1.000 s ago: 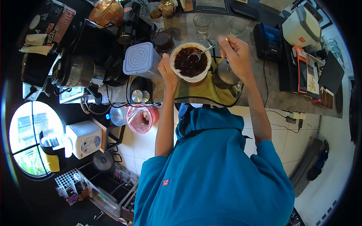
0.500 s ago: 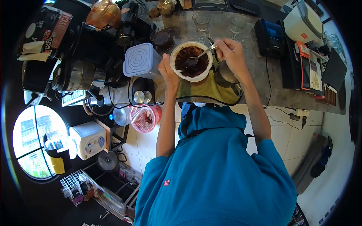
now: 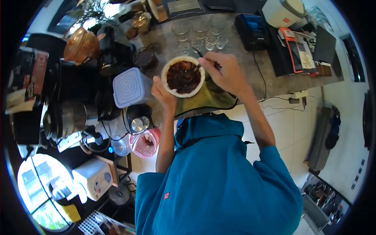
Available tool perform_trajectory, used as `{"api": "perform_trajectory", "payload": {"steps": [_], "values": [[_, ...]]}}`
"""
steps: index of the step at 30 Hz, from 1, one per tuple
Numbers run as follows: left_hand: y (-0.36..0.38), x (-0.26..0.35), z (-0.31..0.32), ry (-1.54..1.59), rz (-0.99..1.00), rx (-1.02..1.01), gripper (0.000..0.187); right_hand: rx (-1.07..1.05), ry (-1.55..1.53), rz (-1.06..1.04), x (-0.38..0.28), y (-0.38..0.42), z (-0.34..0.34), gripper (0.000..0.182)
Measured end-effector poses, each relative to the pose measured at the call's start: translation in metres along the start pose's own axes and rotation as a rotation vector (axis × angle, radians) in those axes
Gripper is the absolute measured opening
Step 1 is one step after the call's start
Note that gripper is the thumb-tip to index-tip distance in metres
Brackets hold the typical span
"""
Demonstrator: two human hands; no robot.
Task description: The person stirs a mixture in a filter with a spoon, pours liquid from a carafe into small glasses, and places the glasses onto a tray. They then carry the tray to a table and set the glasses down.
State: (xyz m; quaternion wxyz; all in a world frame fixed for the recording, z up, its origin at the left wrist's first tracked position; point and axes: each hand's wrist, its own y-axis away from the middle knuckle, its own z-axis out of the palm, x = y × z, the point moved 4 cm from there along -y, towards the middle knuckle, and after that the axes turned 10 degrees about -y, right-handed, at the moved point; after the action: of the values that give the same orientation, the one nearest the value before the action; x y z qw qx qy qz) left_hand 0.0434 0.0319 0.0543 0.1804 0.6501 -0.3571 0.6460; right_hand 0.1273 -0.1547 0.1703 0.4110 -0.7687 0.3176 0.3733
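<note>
My left hand [image 3: 165,97] is wrapped against the left side of a round white-rimmed coffee filter [image 3: 163,76]. Dark, wet coffee grounds [image 3: 182,78] coat its bottom and walls. Between the fingers of my right hand [image 3: 226,73] is a metal spoon [image 3: 197,67], its lower end at the filter's right inner wall. What supports the filter underneath is hidden. An olive-green cloth [image 3: 199,102] lies below, at the counter's near edge. A dark metal pitcher [image 3: 213,87] is mostly covered by my right hand and forearm.
Left of the filter are a lidded plastic tub [image 3: 128,87] and a glass of dark liquid [image 3: 146,58]. Several clear glasses [image 3: 199,31] stand behind it. A black-and-blue printer [image 3: 252,32] sits at right, its cable running down the counter. A pink basket [image 3: 145,143] is below the edge.
The view has turned and shifted, so the counter items sit further left. My right hand has tilted the spoon from the middle of the grounds to the filter's right wall. My left hand keeps its hold.
</note>
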Motion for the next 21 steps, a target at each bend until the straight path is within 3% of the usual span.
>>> {"api": "perform_trajectory", "payload": {"steps": [3, 5, 9, 14, 21], "values": [[-0.001, 0.01, -0.001, -0.039, 0.028, -0.014, 0.045, 0.04, -0.057, 0.19, 0.024, 0.007, 0.016, 0.03], [-0.001, 0.008, 0.0, -0.071, 0.026, 0.0, 0.047, 0.135, -0.295, 0.378, 0.041, 0.014, 0.017, 0.033], [-0.003, -0.001, -0.005, -0.043, 0.001, -0.07, 0.048, 0.258, -0.498, 0.431, 0.036, 0.02, 0.012, 0.034], [-0.003, 0.018, -0.003, 0.022, 0.017, -0.135, 0.046, 0.342, -0.365, 0.335, 0.007, 0.02, 0.003, 0.032], [-0.005, 0.009, -0.007, -0.003, 0.047, -0.209, 0.043, 0.176, 0.03, 0.308, 0.003, 0.018, 0.018, 0.032]]}}
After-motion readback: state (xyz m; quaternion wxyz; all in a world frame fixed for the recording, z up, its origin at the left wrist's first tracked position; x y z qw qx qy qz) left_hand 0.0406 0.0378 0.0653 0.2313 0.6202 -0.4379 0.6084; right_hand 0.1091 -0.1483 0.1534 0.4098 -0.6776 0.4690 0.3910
